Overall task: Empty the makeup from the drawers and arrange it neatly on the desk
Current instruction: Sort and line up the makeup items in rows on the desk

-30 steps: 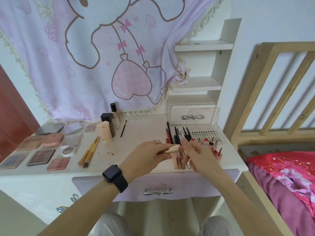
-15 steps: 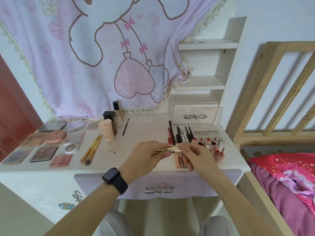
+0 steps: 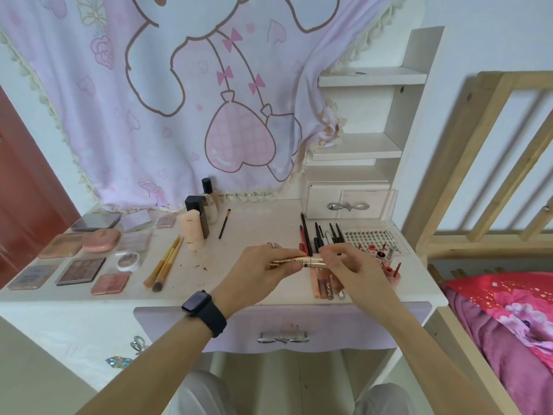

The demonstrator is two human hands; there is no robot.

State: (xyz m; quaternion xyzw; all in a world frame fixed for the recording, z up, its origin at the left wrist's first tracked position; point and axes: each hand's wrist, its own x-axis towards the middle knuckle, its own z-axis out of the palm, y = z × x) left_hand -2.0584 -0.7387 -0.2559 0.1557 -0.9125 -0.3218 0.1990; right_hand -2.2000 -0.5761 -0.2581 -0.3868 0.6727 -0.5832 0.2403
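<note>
A gold makeup tube [image 3: 309, 262] lies level between both hands, a little above the white desk [image 3: 257, 229]. My left hand [image 3: 263, 271] grips its left end and my right hand [image 3: 348, 266] pinches its right end. Under the hands lies a row of black and red pencils [image 3: 321, 235] and pink lip tubes [image 3: 323, 284]. Palettes [image 3: 80, 271] and compacts lie in rows on the desk's left. Two brushes [image 3: 164, 265] lie beside them. Bottles [image 3: 203, 211] stand at the back.
A lash tray [image 3: 374, 239] lies at the right. A small drawer [image 3: 347, 202] under the shelves and the lilac front drawer [image 3: 284, 327] are both closed. A wooden bed frame [image 3: 466, 163] with red bedding stands at the right. A pink cloth hangs behind the desk.
The gold tube has turned from tilted to level and my right hand now pinches its right end. The view has shifted a little.
</note>
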